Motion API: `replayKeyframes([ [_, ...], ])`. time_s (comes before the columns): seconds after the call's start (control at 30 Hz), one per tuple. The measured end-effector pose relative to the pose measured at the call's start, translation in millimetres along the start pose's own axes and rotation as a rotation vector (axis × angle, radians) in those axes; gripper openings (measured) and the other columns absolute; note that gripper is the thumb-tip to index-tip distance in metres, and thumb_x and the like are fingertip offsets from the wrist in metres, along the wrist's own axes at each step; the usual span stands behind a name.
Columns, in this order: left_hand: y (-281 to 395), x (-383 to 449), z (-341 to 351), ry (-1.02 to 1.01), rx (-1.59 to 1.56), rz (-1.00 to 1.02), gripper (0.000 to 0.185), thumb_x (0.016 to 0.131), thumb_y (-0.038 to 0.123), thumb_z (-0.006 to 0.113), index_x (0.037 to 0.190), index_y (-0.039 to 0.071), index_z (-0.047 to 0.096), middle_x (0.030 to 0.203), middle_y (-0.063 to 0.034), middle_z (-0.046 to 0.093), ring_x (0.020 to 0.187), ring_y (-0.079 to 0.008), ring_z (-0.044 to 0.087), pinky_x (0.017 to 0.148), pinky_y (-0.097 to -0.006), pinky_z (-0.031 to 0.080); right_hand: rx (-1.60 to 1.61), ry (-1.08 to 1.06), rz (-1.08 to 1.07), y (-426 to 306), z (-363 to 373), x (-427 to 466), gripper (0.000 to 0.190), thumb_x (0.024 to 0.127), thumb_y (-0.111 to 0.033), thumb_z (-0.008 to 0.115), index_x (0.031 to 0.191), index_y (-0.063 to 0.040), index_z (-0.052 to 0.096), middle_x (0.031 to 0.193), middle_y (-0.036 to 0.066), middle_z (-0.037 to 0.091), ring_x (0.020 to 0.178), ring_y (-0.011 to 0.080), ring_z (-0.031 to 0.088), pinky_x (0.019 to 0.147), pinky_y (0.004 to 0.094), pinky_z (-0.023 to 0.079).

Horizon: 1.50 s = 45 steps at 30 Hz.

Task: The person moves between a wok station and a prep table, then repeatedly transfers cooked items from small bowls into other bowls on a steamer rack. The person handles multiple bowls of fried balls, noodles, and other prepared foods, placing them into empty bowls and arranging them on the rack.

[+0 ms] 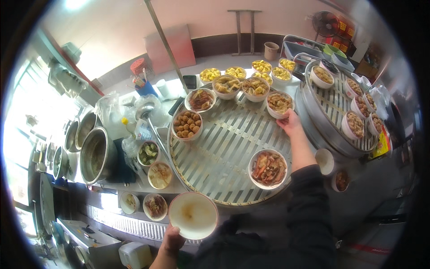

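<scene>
My left hand [173, 239] grips the rim of an empty white bowl [193, 215] with brownish stains inside, held below the near edge of a round slatted metal steamer tray [215, 161]. At the tray's right side, my right hand [289, 123] has its fingers at the near side of a bowl of pale brown food [280, 103]; whether they grip it is unclear. A bowl of reddish sliced meat [267, 168] sits nearer to me. Along the left and far rim stand a bowl of brown balls [187, 125], another of dark sliced meat [201, 100] and further filled bowls [226, 86].
Bowls of yellow food [262, 66] line the far edge. Right of the tray, stacked steamers [336, 127] carry several filled bowls. On the left are a large metal pot [96, 155], a ladle [146, 109], plastic bags and small bowls [160, 175]. A metal pole [167, 45] rises behind.
</scene>
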<state>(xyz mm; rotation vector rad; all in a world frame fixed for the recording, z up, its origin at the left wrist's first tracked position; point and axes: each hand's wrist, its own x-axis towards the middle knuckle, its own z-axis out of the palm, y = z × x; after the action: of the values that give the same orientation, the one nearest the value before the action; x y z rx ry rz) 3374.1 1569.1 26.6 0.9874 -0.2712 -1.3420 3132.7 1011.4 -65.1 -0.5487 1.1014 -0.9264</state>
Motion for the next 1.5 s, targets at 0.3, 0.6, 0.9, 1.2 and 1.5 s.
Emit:
replayKeyframes([
  [0.3, -8.3, 30.7, 12.5, -0.111, -0.023, -0.043, 0.089, 0.080, 0.041, 0.067, 0.149, -0.003, 0.033, 0.146, -0.0189, 0.046, 0.132, -0.0315, 0.050, 0.110, -0.0431, 0.043, 0.054, -0.004, 0.004, -15.6, -0.9, -42.6, 0.028, 0.078, -0.011, 0.057, 0.105, -0.002, 0.057, 0.103, 0.014, 0.060, 0.094, 0.0282, 0.060, 0.087, 0.0441, 0.053],
  [0.6, -28.0, 69.7, 73.8, -0.412, 0.134, -0.180, 0.083, 0.084, 0.041, 0.067, 0.145, -0.008, 0.038, 0.143, -0.0183, 0.050, 0.129, -0.0276, 0.051, 0.108, -0.0397, 0.041, 0.124, -0.147, -0.034, -49.1, -94.6, -257.7, 0.042, 0.081, -0.012, 0.052, 0.120, 0.002, 0.057, 0.122, 0.015, 0.064, 0.109, 0.0287, 0.061, 0.098, 0.0441, 0.048],
  [0.9, -128.2, 80.8, 184.9, -0.945, 0.438, -0.612, 0.072, 0.090, 0.040, 0.065, 0.141, -0.005, 0.043, 0.125, -0.0119, 0.061, 0.108, -0.0184, 0.059, 0.091, -0.0304, 0.048, 0.308, 0.155, -0.242, 26.7, -234.3, -542.2, 0.062, 0.080, -0.012, 0.058, 0.140, -0.002, 0.047, 0.129, 0.013, 0.061, 0.115, 0.0227, 0.062, 0.097, 0.0367, 0.054],
  [1.2, -282.6, -95.3, 328.6, -1.394, 0.704, -1.063, 0.073, 0.089, 0.047, 0.067, 0.139, -0.001, 0.045, 0.118, -0.0124, 0.065, 0.096, -0.0188, 0.066, 0.082, -0.0304, 0.055, 0.401, 0.624, -0.513, 109.9, -336.0, -832.7, 0.069, 0.085, -0.017, 0.066, 0.145, -0.001, 0.037, 0.133, 0.014, 0.056, 0.116, 0.0221, 0.062, 0.095, 0.0366, 0.057],
  [1.5, -396.4, -351.6, 376.5, -1.772, 0.896, -1.282, 0.062, 0.093, 0.042, 0.060, 0.135, -0.001, 0.047, 0.112, -0.0112, 0.066, 0.093, -0.0166, 0.066, 0.082, -0.0292, 0.055, 0.509, 1.187, -0.845, 227.9, -343.9, -1055.1, 0.065, 0.087, -0.017, 0.067, 0.145, -0.003, 0.040, 0.134, 0.011, 0.056, 0.118, 0.0208, 0.061, 0.098, 0.0386, 0.055],
])
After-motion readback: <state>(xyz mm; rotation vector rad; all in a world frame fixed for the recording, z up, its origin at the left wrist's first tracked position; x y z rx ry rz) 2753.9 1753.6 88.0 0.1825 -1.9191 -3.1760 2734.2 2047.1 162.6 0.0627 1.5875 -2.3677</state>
